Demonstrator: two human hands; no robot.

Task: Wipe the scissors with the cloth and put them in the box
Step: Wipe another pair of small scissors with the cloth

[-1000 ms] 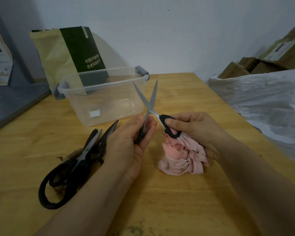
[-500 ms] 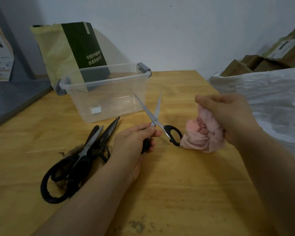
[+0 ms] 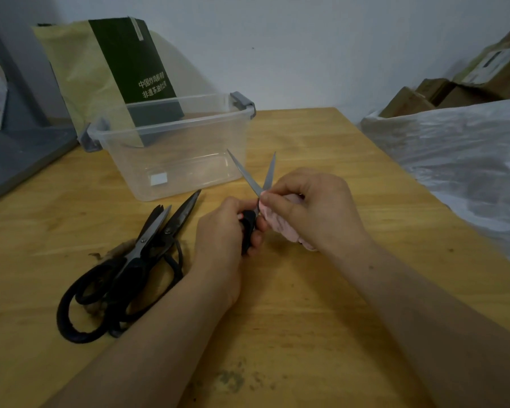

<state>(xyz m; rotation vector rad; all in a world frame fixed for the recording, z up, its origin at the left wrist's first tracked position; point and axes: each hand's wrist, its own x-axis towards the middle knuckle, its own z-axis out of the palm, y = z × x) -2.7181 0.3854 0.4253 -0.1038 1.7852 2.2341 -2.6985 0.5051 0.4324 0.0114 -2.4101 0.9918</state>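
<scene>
Nearest you, the wooden table [image 3: 306, 304] had a dark smudge [image 3: 230, 381] at its front edge. Your left hand [image 3: 221, 240] curled round the black handle of the small scissors [image 3: 249, 175], which it held above the table, tips pointing away and up, blades spread in a V. Your right hand [image 3: 315, 207] bunched the pink cloth [image 3: 280, 226], with thumb and forefinger pinching a fold of it onto the blades just above the pivot. The cloth touched the scissors there, and the rest hung under your palm.

Left of your left hand a pile of big black scissors [image 3: 136, 260] lay flat on the table, handles toward you and tips toward the box. I couldn't count them.

Past the blade tips stood the clear plastic box [image 3: 174, 148] with grey latches, lid off, with a white sticker [image 3: 158, 178] on its front wall. The wood showed through the bottom. The small scissors were outside it, just in front of its right corner.

Behind the box a green and yellow bag [image 3: 115, 69] leaned on the wall. At far right were a plastic sheet [image 3: 454, 160] and cardboard boxes [image 3: 454, 89].
</scene>
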